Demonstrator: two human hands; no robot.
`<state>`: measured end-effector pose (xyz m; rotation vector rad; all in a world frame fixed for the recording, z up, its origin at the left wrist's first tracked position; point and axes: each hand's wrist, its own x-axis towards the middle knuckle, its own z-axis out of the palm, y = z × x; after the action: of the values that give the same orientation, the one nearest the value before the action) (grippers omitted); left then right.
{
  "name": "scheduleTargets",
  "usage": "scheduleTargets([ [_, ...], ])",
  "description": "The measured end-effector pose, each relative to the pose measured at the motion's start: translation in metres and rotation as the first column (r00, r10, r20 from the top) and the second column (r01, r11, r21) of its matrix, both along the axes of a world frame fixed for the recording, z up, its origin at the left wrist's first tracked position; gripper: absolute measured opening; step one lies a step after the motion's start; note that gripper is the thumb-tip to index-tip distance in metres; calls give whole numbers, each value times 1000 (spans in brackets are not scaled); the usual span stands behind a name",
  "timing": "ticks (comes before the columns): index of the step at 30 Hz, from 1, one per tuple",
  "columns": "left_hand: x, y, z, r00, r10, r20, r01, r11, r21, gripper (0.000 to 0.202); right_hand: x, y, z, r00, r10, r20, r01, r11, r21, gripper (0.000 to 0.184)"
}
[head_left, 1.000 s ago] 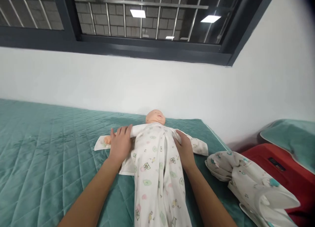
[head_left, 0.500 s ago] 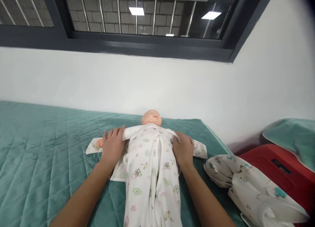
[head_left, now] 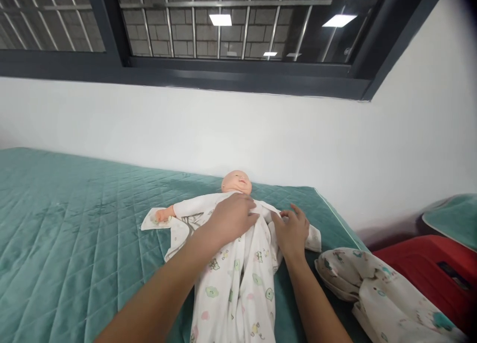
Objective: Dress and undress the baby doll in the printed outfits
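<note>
A baby doll [head_left: 237, 182] lies on its back with its head toward the wall. It wears a plain white long-sleeved top [head_left: 194, 204], and a white printed romper [head_left: 234, 283] covers its front and legs. My left hand [head_left: 236, 216] is over the doll's chest, fingers and thumb drawn together on the romper's front edge. At the shoulder on the right, my right hand [head_left: 292, 231] pinches the romper's edge between thumb and forefinger, its other fingers raised. The doll's hand [head_left: 164, 214] on the left shows, lying on a romper sleeve; the other is hidden.
A green quilted mat [head_left: 74, 234] lies under the doll. To the right are a bunched printed cloth [head_left: 387, 288], a red case [head_left: 421, 263] and another green cloth [head_left: 454, 219]. Behind stand a white wall [head_left: 186, 129] and a dark-framed window [head_left: 238, 77].
My left hand has moved right from the doll's arm onto its chest, uncovering that arm and its hand. My right hand stays by the other shoulder, fingers more raised. The view has shifted slightly.
</note>
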<state>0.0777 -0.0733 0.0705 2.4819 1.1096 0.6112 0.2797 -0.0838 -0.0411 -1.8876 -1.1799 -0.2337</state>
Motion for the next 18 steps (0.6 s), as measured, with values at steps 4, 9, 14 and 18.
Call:
scheduleTargets([
  [4, 52, 12, 20, 858, -110, -503, 86, 994, -70, 26, 3, 0, -2, 999, 3, -43, -3, 1000, -2, 21],
  [9, 95, 19, 9, 780, -143, -609, 112, 990, -90, 28, 10, -2, -4, 994, 91, -55, -92, 996, -18, 21],
  [14, 116, 25, -7, 745, -66, -663, 63, 998, -28, 34, 11, -4, -5, 992, 123, -5, -123, 992, -1, 19],
  [18, 110, 39, -4, 726, -49, -685, 76, 997, 8, 29, 18, -3, -4, 990, 139, -8, -139, 990, 26, 26],
])
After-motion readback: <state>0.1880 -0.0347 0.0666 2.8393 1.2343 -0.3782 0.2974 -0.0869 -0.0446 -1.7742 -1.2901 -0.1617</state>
